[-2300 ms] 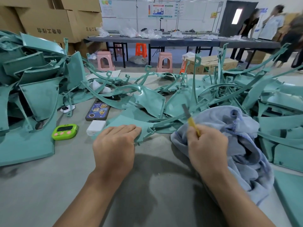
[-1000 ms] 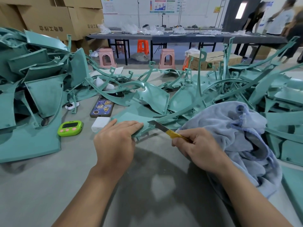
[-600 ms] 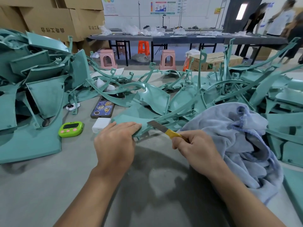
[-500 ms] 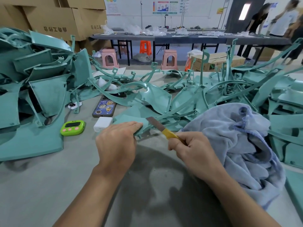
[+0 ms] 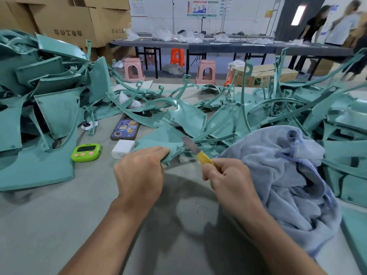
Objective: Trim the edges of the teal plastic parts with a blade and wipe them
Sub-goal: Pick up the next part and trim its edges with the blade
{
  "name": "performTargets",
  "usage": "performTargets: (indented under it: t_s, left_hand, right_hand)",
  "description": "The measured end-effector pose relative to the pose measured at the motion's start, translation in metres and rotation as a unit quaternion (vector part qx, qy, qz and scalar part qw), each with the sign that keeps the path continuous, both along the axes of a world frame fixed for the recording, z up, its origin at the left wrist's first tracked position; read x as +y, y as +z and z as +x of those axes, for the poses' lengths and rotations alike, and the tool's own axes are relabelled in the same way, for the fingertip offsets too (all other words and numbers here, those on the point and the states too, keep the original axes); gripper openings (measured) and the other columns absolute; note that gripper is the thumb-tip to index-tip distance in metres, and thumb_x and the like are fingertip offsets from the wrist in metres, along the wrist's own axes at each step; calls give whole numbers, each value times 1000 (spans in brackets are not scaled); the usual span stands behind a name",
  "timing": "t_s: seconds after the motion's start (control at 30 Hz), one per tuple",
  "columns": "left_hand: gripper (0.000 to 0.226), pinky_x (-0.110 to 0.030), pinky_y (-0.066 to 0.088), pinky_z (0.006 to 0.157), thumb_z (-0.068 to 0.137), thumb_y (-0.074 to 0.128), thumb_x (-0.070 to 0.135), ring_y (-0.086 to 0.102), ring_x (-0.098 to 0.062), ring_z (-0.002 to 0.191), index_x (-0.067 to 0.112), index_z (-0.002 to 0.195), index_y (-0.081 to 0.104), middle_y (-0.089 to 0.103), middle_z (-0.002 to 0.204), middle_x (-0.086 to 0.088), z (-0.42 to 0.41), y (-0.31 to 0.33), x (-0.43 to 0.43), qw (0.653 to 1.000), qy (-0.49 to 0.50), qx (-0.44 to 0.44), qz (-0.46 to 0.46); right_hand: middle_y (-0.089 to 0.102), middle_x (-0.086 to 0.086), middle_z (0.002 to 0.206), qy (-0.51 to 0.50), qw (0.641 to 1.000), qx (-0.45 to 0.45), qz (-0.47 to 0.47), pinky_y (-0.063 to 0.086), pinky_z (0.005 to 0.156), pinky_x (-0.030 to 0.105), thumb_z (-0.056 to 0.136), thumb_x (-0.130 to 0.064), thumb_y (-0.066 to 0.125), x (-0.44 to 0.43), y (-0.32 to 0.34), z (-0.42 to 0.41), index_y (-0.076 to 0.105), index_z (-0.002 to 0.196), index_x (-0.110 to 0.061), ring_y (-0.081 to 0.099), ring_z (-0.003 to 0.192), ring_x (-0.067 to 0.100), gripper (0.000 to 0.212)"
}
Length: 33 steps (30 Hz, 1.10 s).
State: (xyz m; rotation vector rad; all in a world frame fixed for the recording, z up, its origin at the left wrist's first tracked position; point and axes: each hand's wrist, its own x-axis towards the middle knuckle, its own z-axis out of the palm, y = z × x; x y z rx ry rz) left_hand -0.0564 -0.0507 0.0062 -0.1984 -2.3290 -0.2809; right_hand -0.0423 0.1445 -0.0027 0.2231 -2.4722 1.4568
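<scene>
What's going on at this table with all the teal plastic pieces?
A person is trimming a teal plastic part. The left hand presses it onto the grey table, while the right hand grips a yellow-handled blade set against the part's edge. A blue cloth lies beside the right hand, not in use.

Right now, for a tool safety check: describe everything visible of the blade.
The blade is a narrow flat strip of grey metal in a yellow handle. The right hand grips the handle. It slants up and leftward, its tip by the edge of the teal part that the left hand presses down. Actual contact cannot be told.
</scene>
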Motion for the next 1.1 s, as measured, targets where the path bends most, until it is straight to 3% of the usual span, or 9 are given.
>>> performTargets:
  t_s: [0.1,0.23,0.37,0.5,0.67,0.8,0.9,1.0,1.1]
  left_hand:
    - [41,-23,36,49,59,53,5,72,-28,69,24,84,80,76,78,5,0,1,0,1000,12,-6,-1]
    - [39,-12,23,54,68,54,9,72,-27,65,24,90,82,78,80,1,2,-2,-4,999,30,-2,33]
    - [23,-21,11,50,88,65,30,42,-31,48,21,68,59,43,49,9,-8,-5,-5,981,83,-14,174]
    - [20,-30,28,61,93,71,32,44,-17,65,20,78,63,46,63,21,-18,-5,-8,929,49,12,367]
    - [11,-13,48,69,88,75,34,64,14,76,24,83,70,71,78,26,-24,1,-20,827,-9,-1,562]
    - [6,-26,57,68,75,79,34,74,-8,78,28,76,80,78,84,12,-27,4,-23,725,-69,-17,685]
    - [10,-28,58,59,64,83,29,75,-14,71,28,74,81,79,81,4,-29,2,-24,678,-98,-18,728]
    - [22,-27,51,59,63,78,41,63,2,57,20,65,73,70,64,21,-31,-1,-29,723,-11,7,691]
    - [24,-24,47,62,74,73,45,59,10,58,22,70,64,67,64,28,-30,0,-36,755,50,66,651]
  right_hand:
    - [42,-7,49,95,993,-41,-65,28,48,25,85,-34,60,-12,-4,4,58,70,-6,34,47,6,32]
    - [45,2,46,-13,981,-95,-169,27,47,30,82,-28,60,-4,-3,-9,63,63,-8,35,44,15,27]
    - [48,6,44,-7,978,-134,-161,29,45,27,94,-11,59,19,1,-6,65,62,-9,36,39,16,33]
    - [65,-6,54,81,963,-224,123,42,48,21,89,-34,64,29,10,-1,74,84,-22,51,44,6,17]
    - [77,-12,82,86,956,-236,151,54,66,19,75,-40,82,41,21,2,62,113,-38,71,67,3,43]
    - [72,-27,84,21,961,-178,211,43,62,7,71,-47,83,47,29,5,71,96,-44,66,79,-6,28]
    - [71,-21,76,-69,958,-86,265,50,66,23,82,-52,73,36,30,9,73,88,-40,63,72,1,13]
    - [68,-14,71,-114,937,-40,329,46,65,31,89,-48,63,24,25,9,74,85,-34,60,72,8,18]
    - [68,-13,66,-92,971,-18,221,47,61,29,88,-42,65,21,19,6,73,77,-27,60,66,6,21]
